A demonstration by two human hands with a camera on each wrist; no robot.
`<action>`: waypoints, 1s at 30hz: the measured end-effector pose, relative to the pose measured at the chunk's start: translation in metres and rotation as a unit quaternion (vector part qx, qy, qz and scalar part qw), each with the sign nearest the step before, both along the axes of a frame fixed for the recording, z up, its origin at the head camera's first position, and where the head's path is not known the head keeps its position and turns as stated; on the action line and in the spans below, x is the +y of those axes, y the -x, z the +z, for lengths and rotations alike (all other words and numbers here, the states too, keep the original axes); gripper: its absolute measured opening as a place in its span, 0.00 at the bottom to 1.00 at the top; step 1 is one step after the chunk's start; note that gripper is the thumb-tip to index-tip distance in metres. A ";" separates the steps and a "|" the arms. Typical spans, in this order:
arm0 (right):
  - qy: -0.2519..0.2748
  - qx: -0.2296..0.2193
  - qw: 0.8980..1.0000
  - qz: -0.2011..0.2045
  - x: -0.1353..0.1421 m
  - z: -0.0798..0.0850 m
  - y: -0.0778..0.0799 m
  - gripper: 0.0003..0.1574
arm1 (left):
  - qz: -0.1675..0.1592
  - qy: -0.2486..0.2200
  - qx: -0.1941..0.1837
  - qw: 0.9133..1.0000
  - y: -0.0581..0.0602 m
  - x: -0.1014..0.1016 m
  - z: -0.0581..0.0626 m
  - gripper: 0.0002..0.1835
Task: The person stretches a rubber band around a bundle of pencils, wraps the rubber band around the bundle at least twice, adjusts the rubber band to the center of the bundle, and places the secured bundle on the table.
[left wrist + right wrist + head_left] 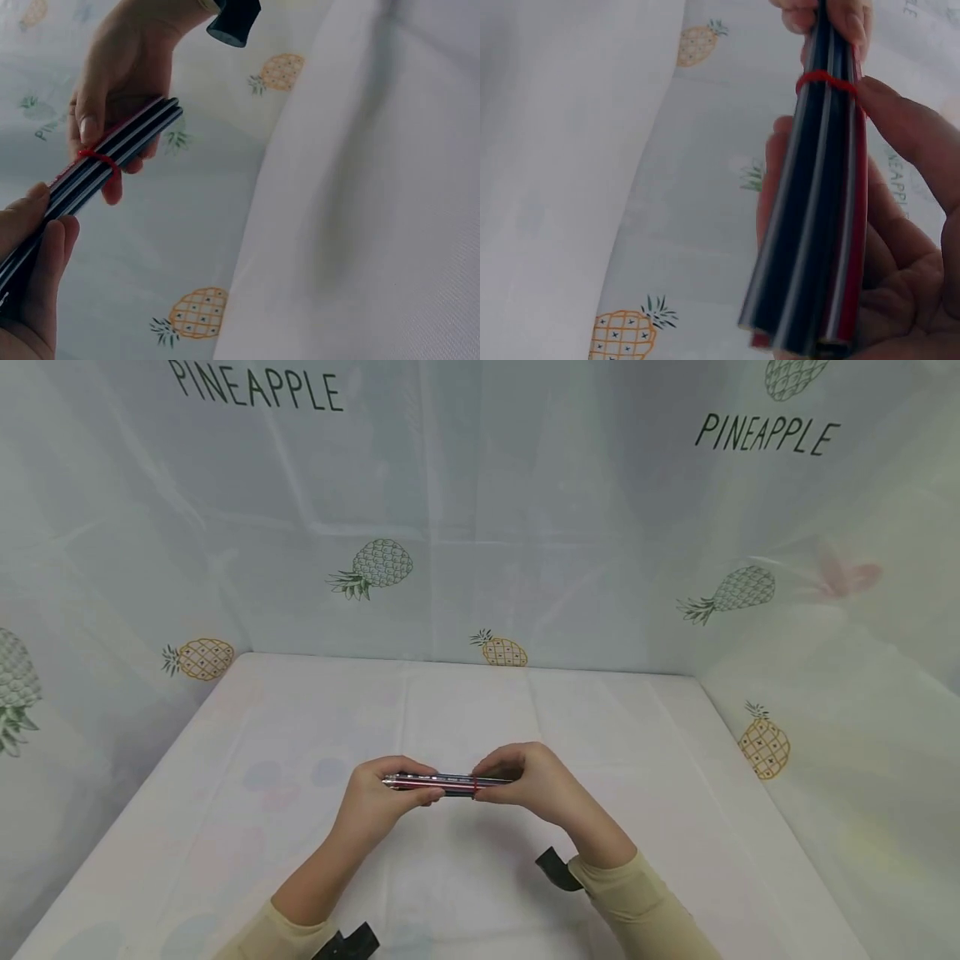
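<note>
A bundle of striped pencils (456,783), some dark blue and silver, some red, is held level above the table. A red rubber band (826,79) loops around the bundle. My left hand (377,795) grips the left end between thumb and fingers. With thumb and fingers, my right hand (538,783) holds the other end. In the right wrist view, the right thumb (900,120) lies right at the band, and the pencil ends fan out slightly toward the camera. The left palm hides part of the bundle in the left wrist view.
A white cloth covers the table (637,843). Behind it and at the sides hangs a pale curtain (525,560) printed with pineapples. Black straps (558,870) stick out at both wrists, beside the cream sleeves (637,902).
</note>
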State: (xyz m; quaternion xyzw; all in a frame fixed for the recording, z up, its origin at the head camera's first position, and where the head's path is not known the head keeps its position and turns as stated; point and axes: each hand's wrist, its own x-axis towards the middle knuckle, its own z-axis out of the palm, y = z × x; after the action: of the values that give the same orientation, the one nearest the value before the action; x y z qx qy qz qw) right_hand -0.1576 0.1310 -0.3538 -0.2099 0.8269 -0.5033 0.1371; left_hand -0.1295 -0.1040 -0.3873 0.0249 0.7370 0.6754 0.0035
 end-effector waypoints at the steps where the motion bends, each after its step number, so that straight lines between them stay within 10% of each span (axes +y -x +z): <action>1: -0.003 -0.001 1.000 0.006 0.001 0.000 0.001 0.11 | -0.001 0.004 -0.001 1.000 0.000 0.000 0.000 0.14; 8: -0.059 0.007 0.997 0.043 0.003 -0.004 0.005 0.09 | -0.024 0.008 0.007 1.000 0.004 0.000 -0.007 0.14; 30: -0.102 0.105 0.989 -0.012 -0.005 0.010 0.002 0.11 | 0.000 -0.008 0.053 0.999 0.009 0.009 -0.005 0.13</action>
State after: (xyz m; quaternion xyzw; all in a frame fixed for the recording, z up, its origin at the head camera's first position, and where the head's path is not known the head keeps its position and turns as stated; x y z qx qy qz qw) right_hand -0.1593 0.1258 -0.3434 -0.2366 0.8863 -0.3929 0.0643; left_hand -0.1386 -0.0952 -0.3927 0.0611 0.7304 0.6793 -0.0358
